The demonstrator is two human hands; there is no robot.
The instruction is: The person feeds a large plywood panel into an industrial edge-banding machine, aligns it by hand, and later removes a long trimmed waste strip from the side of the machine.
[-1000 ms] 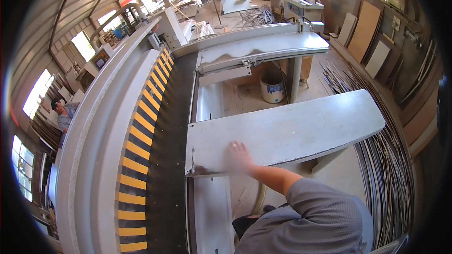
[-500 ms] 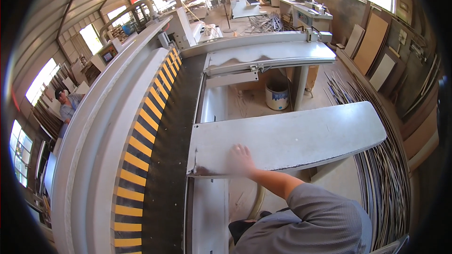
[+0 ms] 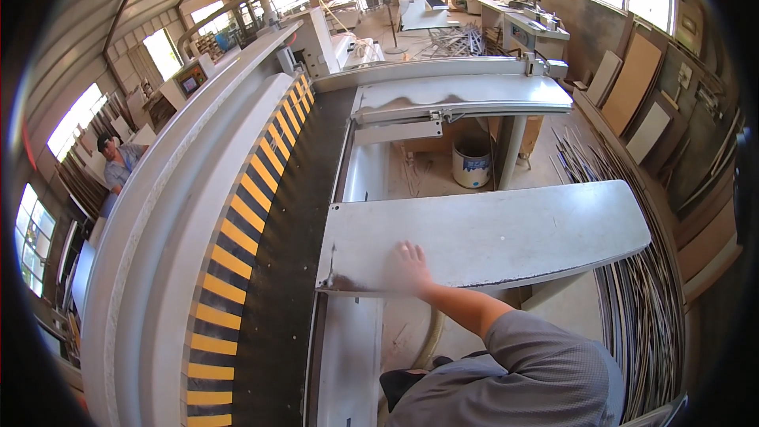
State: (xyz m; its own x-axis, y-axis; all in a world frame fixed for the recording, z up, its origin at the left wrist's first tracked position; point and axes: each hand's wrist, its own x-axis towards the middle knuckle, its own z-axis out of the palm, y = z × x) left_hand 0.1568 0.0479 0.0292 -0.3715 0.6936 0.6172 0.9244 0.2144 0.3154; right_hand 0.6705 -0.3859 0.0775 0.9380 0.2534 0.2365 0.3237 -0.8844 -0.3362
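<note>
My right grip (image 3: 413, 267): extended flat on grey surface (image 3: 522, 225); beyond, bucket (image 3: 472, 166); left, yellow-black striped band (image 3: 239, 237); right, long strips (image 3: 636, 300).

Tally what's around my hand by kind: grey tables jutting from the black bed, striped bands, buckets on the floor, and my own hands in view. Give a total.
Grey tables: 2 (near table, far table)
Yellow-and-black striped band: 1
Bucket: 1
Own hand in view, right hand: 1
Total: 5
</note>
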